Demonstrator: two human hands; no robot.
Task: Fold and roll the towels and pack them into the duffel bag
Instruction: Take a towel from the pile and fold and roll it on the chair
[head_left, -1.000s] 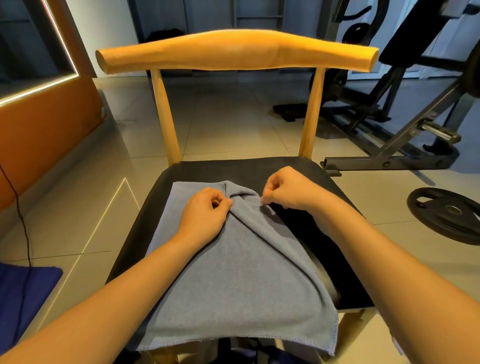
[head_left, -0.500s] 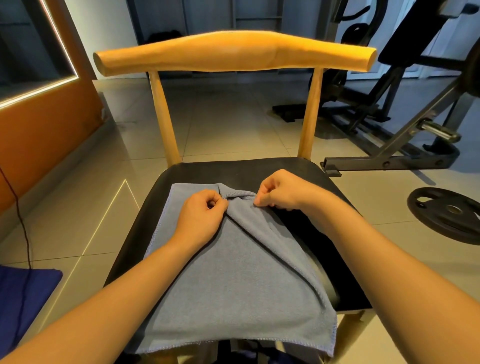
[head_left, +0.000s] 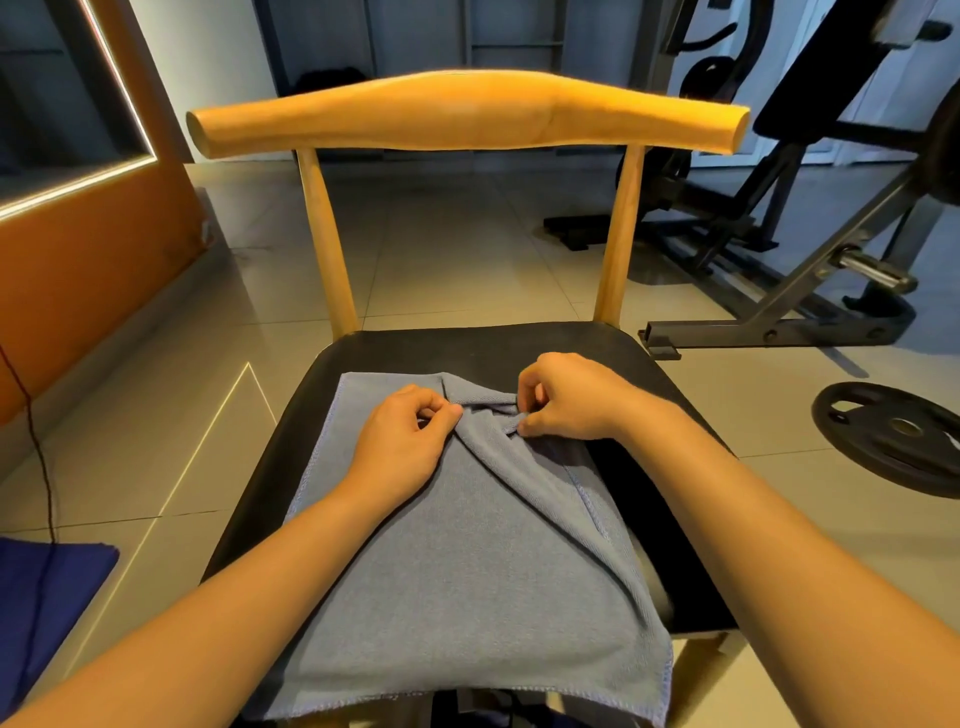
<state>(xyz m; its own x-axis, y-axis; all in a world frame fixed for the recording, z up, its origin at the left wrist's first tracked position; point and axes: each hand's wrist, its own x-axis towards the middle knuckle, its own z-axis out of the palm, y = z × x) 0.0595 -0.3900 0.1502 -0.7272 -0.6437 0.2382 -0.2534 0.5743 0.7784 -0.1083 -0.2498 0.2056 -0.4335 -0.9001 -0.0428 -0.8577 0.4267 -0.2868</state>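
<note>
stage: early | grey towel (head_left: 457, 561) is lying on the chair seat (head_left: 649, 364) | left hand (head_left: 402, 441) and right hand (head_left: 566, 397) are pinching its far edge — folding barely begun | rolling, packing remaining — no duffel bag in view

Towel (head_left: 467, 571) lies spread on the chair seat (head_left: 649, 364), its near edge hanging over the front. Left hand (head_left: 405, 436) and right hand (head_left: 566, 397) sit side by side on the towel's far end, with the backrest (head_left: 467, 114) behind them. Weight plate (head_left: 893, 436) on the floor to the right, gym bench (head_left: 779, 291) behind it. Mat (head_left: 47, 587) on the floor, near left.
</note>
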